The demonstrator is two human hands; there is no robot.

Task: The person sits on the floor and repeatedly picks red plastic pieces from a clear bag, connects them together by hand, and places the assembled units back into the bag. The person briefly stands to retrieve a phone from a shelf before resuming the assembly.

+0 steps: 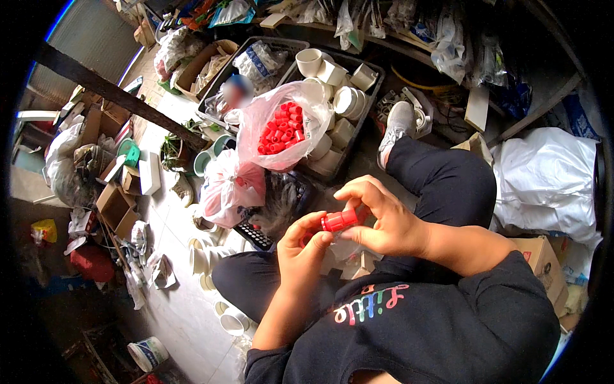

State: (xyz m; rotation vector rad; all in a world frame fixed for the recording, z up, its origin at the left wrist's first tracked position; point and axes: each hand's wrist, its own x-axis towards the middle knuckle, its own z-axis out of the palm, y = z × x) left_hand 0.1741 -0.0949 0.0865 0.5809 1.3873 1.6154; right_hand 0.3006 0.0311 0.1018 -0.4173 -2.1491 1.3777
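1. Hands: left hand [306, 246] and right hand [377, 217] meet over the lap, fingertips of both pinching a small red plastic fitting [339, 221] by its ends.
2. Black crate [377, 69] of white fittings and clear bag [252, 125] of red pieces lie ahead, near; floor cluttered, free room mostly above the lap.
3. Fitting judged light, stiff, smooth; end grip suits it.
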